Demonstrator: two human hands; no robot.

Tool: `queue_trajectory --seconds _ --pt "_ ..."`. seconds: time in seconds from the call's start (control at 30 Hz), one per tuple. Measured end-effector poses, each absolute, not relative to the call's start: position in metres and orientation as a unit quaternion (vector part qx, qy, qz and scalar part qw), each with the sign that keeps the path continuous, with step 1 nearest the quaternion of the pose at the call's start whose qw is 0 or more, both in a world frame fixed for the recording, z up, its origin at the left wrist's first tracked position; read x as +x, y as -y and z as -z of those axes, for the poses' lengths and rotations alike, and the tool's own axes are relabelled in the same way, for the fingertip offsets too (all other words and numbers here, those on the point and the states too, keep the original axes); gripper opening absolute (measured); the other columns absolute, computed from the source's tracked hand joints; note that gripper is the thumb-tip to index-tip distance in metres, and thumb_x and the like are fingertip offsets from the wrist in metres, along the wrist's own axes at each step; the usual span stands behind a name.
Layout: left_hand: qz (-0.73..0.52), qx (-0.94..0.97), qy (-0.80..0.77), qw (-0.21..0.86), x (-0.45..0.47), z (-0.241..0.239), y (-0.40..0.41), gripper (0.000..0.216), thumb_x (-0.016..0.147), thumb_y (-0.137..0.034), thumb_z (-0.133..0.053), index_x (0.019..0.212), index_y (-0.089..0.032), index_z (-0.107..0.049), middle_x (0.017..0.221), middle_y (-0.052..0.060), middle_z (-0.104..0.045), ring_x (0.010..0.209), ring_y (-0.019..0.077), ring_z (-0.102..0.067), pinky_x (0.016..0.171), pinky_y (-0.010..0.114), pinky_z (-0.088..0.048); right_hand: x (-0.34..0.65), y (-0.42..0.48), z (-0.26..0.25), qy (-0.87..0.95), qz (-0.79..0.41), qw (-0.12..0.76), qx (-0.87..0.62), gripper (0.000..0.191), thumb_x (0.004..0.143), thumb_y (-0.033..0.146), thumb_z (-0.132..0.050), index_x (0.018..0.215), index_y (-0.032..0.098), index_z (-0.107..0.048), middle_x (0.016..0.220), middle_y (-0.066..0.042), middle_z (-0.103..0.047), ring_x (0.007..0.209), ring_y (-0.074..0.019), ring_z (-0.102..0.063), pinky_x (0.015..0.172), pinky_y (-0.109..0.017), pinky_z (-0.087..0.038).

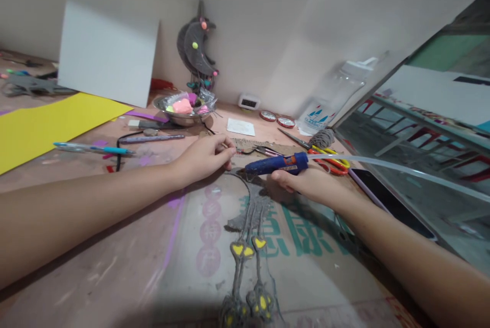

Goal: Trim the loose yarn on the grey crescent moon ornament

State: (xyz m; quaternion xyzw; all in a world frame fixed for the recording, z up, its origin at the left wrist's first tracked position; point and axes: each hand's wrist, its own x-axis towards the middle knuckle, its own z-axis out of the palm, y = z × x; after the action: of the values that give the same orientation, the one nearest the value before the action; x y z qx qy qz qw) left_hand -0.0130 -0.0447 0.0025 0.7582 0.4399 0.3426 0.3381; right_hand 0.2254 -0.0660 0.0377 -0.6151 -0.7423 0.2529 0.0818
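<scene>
My right hand (306, 182) is wrapped round a blue glue gun (277, 163), whose nozzle points left. A long clear glue stick (383, 163) runs out of its back end toward the right. The nozzle is close to a grey crescent-shaped felt piece (257, 204) lying on the table. From the crescent hang grey cords with yellow hearts (243, 251) and, lower down, grey shapes with yellow spots (262, 303). Left of the nozzle, my left hand (210, 155) is closed in a pinch just above the crescent's far end. What its fingertips hold cannot be made out.
Scissors (333, 164), a ball of grey yarn (322, 138) and a phone (390, 200) lie to the right. Behind are a metal bowl (187, 117), a small clock (248, 101) and a plastic bottle (333, 95). Pens (94, 149) and yellow sheet (57, 123) are left.
</scene>
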Motion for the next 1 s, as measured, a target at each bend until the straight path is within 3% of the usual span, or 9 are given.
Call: queue_trajectory --seconds 0.27,1.0 --pt "-0.334 0.764 -0.447 0.324 -0.012 -0.004 0.044 0.016 0.084 -0.031 -0.045 0.084 -0.018 -0.055 0.068 0.000 -0.067 0.067 0.0161 -0.064 0.065 0.026 -0.044 0.223 0.064 -0.037 0.738 -0.205 0.088 -0.636 0.038 0.071 0.058 -0.055 0.075 0.022 -0.068 0.053 -0.002 -0.059 0.054 -0.0192 -0.057 0.049 -0.027 -0.044" --pt "-0.328 0.771 -0.449 0.310 -0.012 -0.005 0.045 0.015 0.085 -0.031 -0.045 0.082 -0.019 -0.055 0.066 -0.001 -0.067 0.064 0.0149 -0.063 0.064 0.025 -0.043 0.215 0.068 -0.042 0.748 -0.170 0.102 -0.634 0.033 0.073 0.052 -0.057 0.082 0.023 -0.070 0.070 -0.004 -0.068 0.069 -0.0236 -0.063 0.053 -0.029 -0.045"
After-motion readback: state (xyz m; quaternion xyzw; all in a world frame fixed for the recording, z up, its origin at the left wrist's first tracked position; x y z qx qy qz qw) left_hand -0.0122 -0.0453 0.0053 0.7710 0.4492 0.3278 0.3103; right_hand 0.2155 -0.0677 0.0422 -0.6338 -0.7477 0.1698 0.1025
